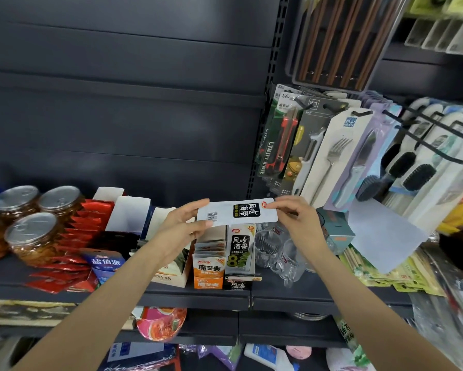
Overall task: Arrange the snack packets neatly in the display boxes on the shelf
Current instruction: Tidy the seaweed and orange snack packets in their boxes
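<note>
I hold a white snack packet (238, 212) with a black label and a barcode flat, lengthwise, above the shelf. My left hand (183, 223) pinches its left end and my right hand (296, 214) pinches its right end. Directly below stands a green-and-white display box (239, 250) of the same snack. Next to that box, on its left, is an orange display box (208, 269) filled with upright packets. Further left, partly hidden by my left forearm, stand more white display boxes (130, 215).
Red packets (76, 242) and lidded jars (33, 236) fill the shelf's left side. Clear glass cups (275, 250) sit right of the green box. Hanging utensil cards (329, 156) and brushes (412, 167) crowd the right. The dark shelf edge (198, 297) runs below.
</note>
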